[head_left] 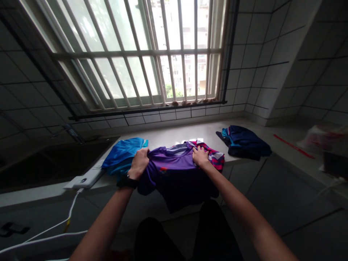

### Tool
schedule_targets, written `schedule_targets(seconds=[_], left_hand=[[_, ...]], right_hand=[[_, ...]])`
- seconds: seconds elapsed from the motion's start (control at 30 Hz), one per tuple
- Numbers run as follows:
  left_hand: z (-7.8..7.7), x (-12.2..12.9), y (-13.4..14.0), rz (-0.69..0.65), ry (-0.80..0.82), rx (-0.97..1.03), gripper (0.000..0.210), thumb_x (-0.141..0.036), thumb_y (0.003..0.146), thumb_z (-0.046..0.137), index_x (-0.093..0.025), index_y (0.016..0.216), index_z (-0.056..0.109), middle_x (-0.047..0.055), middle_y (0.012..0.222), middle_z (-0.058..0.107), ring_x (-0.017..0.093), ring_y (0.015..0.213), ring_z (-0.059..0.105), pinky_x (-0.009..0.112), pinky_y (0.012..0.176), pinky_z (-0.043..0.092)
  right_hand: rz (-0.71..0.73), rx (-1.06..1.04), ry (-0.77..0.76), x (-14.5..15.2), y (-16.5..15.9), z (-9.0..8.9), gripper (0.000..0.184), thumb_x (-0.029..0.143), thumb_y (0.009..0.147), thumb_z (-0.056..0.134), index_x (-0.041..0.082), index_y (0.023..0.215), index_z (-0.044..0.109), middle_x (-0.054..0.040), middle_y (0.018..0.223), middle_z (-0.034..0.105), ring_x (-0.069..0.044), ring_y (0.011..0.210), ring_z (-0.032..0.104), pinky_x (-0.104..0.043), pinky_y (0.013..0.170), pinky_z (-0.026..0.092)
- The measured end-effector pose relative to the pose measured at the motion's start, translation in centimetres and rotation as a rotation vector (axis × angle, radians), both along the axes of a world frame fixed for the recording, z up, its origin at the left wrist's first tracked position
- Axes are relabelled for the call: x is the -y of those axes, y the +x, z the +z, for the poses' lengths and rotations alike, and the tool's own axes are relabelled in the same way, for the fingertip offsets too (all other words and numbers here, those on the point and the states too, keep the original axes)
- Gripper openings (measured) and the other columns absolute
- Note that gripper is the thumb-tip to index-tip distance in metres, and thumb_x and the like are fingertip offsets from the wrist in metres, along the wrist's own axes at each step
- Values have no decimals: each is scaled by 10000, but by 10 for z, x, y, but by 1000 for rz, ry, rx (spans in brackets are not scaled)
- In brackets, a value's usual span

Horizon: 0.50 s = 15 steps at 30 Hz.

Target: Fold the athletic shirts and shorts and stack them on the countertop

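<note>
A purple T-shirt (178, 162) lies across the counter's front edge, its collar facing the window and its dark lower part hanging down in front. My left hand (139, 162) is closed around the fabric at the shirt's left shoulder. On the other side of the collar, my right hand (200, 156) grips the fabric with bent fingers, beside the sleeve patterned in pink, navy and white (216, 156). A bright blue garment (123, 153) lies in a heap just left of my left hand. Further right, a dark navy garment (246, 143) rests on the counter, apart from my right hand.
A dark sink (54, 163) is set into the counter at left. Near its edge stands a white power strip (91, 177) with a white cable (73, 208) trailing down. On the right lie a red strip (293, 146) and a clear plastic bag (322, 139). A barred window (141, 54) is behind.
</note>
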<state>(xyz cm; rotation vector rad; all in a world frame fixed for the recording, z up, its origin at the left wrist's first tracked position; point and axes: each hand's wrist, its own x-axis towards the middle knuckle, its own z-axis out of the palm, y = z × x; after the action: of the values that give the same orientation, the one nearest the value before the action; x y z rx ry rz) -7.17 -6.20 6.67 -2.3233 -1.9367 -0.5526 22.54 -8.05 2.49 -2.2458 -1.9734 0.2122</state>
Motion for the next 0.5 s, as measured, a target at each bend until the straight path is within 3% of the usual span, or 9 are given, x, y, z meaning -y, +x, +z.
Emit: schedule_targets(seconds=[0.13, 0.23, 0.33, 0.43, 0.5], left_hand=[[49, -21, 10, 40, 169, -81, 410, 29, 896, 325, -108, 1104, 651, 161, 1087, 701, 252, 1037, 660, 364, 942, 500], [70, -38, 17, -44, 187, -163, 443, 12, 948, 302, -134, 1210, 627, 149, 1210, 655, 257, 1200, 585, 383, 1060, 450], [64, -46, 24, -107, 119, -257, 412, 9, 939, 365, -147, 1186, 657, 131, 1160, 662, 262, 1141, 601, 383, 1033, 467], [39, -42, 38, -104, 72, -310, 407, 12, 911, 385, -138, 1139, 687, 149, 1129, 670, 277, 1087, 627, 390, 987, 490], [16, -35, 52, -142, 24, -333, 400, -55, 942, 397, -138, 1215, 678, 171, 1203, 665, 287, 1134, 630, 388, 996, 493]], right_hand=[[6, -24, -12, -7, 7, -2, 535, 289, 1052, 306, 215, 1562, 447, -191, 1617, 410, -368, 1448, 396, -628, 1119, 367], [-26, -63, 20, -12, 11, -5, 604, 305, 1053, 319, 211, 1648, 275, -175, 1649, 378, -347, 1496, 339, -631, 1168, 314], [-41, -81, 49, -15, 12, -9, 613, 301, 1047, 312, 161, 1643, 293, -191, 1668, 346, -344, 1518, 302, -641, 1201, 264], [-29, -77, 54, -15, 7, -12, 575, 256, 1031, 300, 147, 1581, 427, -197, 1667, 344, -358, 1515, 299, -662, 1199, 255], [-27, -73, 62, -16, 5, -14, 563, 236, 1025, 304, 148, 1556, 466, -198, 1662, 352, -366, 1509, 308, -673, 1192, 262]])
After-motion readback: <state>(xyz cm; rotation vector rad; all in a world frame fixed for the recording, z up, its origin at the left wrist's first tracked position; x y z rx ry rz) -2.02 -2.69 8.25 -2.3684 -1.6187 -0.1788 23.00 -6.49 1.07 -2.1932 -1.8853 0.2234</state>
